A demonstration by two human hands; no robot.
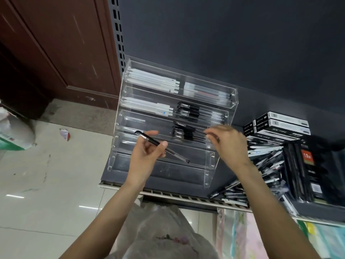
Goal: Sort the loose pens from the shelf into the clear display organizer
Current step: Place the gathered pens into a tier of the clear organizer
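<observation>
A clear tiered display organizer (222, 101) stands on the dark shelf (168, 176). Its upper tiers hold white pens on the left and black pens on the right. My left hand (147, 152) pinches a black pen (175, 155) that lies slanted in front of the organizer's lower tiers. My right hand (227, 143) reaches to the right end of the third tier, fingers curled at the tip of a black pen (200, 132) lying there. A heap of loose pens (267, 165) lies on the shelf right of the organizer.
Black pen boxes (280, 126) are stacked behind the heap, and dark packaged sets (309, 169) stand to its right. A dark back panel rises behind the shelf. A plastic bag (164, 230) hangs below the shelf edge. Tiled floor and a brown door are on the left.
</observation>
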